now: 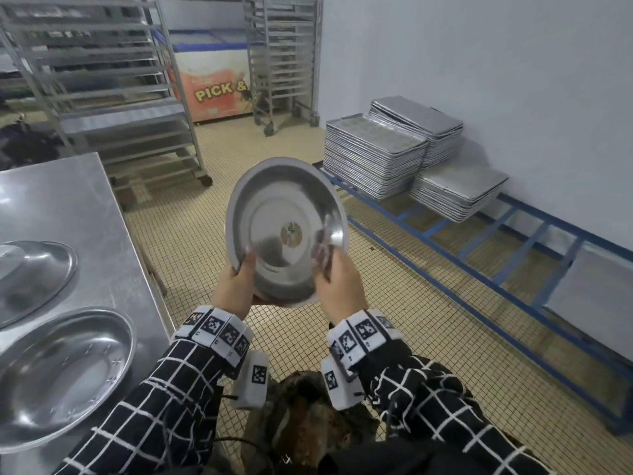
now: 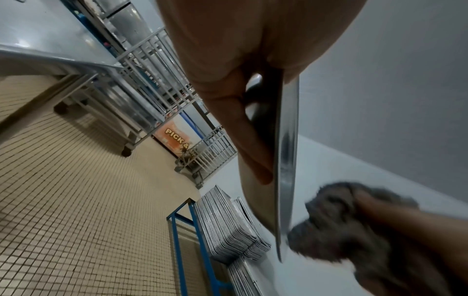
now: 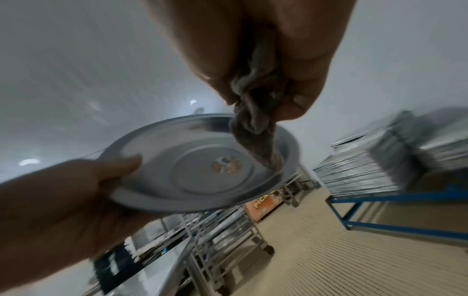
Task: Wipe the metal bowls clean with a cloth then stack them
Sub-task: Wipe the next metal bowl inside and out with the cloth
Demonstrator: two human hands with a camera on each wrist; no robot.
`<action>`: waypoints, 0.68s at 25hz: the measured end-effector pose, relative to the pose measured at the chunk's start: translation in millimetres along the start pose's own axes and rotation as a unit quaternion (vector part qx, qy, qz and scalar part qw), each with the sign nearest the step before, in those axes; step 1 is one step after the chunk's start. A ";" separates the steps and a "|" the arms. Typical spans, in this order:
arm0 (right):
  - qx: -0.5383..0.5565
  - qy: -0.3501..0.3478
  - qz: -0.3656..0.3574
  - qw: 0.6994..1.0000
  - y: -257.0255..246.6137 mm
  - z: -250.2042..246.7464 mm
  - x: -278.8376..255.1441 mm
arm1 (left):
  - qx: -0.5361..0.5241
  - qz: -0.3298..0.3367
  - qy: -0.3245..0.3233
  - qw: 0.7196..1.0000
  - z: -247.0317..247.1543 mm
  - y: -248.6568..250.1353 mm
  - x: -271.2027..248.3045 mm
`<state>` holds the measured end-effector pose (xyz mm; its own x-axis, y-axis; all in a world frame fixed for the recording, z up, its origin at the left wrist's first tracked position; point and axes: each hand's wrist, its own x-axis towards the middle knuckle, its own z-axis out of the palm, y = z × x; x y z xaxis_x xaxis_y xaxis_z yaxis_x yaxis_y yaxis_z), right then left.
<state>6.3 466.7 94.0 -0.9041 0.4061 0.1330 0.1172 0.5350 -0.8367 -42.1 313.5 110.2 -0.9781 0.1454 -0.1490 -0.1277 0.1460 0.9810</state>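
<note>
The left hand (image 1: 236,279) grips the metal bowl's (image 1: 274,214) rim while the right hand (image 1: 339,286) pinches a cloth (image 3: 255,138) inside it.

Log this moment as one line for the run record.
phase: wiping | left hand: grips held bowl rim | right hand: presses cloth inside bowl | two bowls on steel table, unstacked

Black white-checked sleeves (image 1: 164,399), white wristbands (image 1: 219,332) with black square-coded markers, thin black cables
</note>
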 end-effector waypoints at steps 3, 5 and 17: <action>-0.100 -0.115 -0.203 0.967 -12.2 29.0 -19.0 | 0.000 0.032 -0.025 0.999 -2.0 15.9 -3.5; -0.151 -0.159 -0.284 0.933 -6.6 36.2 -28.5 | -0.012 0.055 -0.015 0.998 -7.0 30.7 -8.2; -0.088 -0.109 -0.222 0.965 -10.0 44.7 -29.5 | -0.015 0.095 0.005 0.995 -3.1 27.4 -8.6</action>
<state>13.5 416.2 74.6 -0.9440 -0.0471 0.3267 -0.2507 0.7461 -0.6168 -37.7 313.2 138.7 -0.9866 0.1579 0.0409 0.0551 0.0869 0.9947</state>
